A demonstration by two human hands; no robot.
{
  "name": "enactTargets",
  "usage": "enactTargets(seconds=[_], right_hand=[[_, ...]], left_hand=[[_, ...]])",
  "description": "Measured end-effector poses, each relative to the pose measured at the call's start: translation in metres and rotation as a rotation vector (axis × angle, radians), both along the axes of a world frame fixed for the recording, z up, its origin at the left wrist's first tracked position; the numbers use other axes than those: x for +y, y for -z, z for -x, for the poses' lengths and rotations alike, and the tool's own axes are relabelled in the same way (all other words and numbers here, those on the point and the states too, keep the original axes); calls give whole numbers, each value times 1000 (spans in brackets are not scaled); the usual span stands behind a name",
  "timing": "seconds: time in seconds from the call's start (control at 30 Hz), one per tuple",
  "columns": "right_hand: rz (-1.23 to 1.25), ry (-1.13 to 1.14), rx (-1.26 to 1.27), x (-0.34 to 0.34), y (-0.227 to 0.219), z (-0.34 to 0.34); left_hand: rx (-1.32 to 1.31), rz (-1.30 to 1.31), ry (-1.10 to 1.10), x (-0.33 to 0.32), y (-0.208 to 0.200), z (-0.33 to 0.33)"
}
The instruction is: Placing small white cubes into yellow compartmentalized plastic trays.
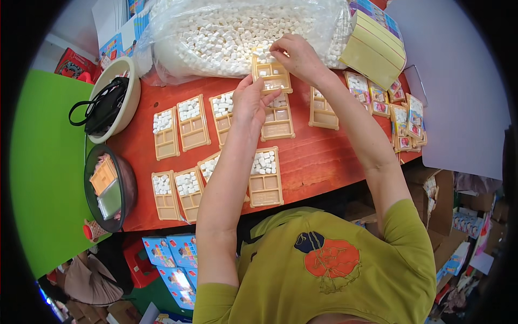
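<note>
My left hand (251, 101) grips the lower end of a tan compartment tray (272, 83), lifted in front of a big clear plastic bag. Small white marshmallow-like pieces (263, 55) lie in the tray's far compartment; its other compartments show bare. Over that far end my right hand (298, 58) has its fingers pinched together, and what they hold is hidden. The bag (162, 46) lies at the back, full of the same white pieces (226, 46). Beneath and beside my left forearm, similar trays (265, 191) stand on the red table, their far compartments filled with white pieces.
On the red table (324, 156), filled trays (194, 137) stand in two rows. Packed, colourfully labelled trays (402, 121) pile up at the right, below a yellow sheet (375, 48). A cream basin (135, 94) with a black bag (108, 108) and a dark bowl (129, 183) sit at left.
</note>
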State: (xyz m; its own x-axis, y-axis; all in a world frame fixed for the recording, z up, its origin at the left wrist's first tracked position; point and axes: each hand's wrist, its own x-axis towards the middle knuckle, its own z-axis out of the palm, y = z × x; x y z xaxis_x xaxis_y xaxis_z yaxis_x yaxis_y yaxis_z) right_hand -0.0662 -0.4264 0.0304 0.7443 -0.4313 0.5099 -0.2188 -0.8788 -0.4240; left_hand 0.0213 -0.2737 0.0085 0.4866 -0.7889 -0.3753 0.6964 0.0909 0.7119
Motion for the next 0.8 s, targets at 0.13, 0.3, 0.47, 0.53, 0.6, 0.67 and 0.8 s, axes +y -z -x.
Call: enactTargets(seconds=[0.13,0.3,0.47,0.53,0.6,0.67,0.8], right_hand=[[23,-203,136,17,-12,3],[247,-213,344,32,-13,0],[240,-217,304,32,-9,10],[289,-213,299,36,-11,11],[252,-195,304,41,-13,14],[139,-207,250,38,-14,18],[-83,-163,50,39,-23,32]], left_hand=[[-24,55,36,2,1,-1],[-43,47,58,6,0,1],[-47,87,73,13,8,1],[-56,47,74,16,8,6],[-52,48,69,21,7,11],[-48,49,65,25,6,18],[-23,79,70,38,-3,36]])
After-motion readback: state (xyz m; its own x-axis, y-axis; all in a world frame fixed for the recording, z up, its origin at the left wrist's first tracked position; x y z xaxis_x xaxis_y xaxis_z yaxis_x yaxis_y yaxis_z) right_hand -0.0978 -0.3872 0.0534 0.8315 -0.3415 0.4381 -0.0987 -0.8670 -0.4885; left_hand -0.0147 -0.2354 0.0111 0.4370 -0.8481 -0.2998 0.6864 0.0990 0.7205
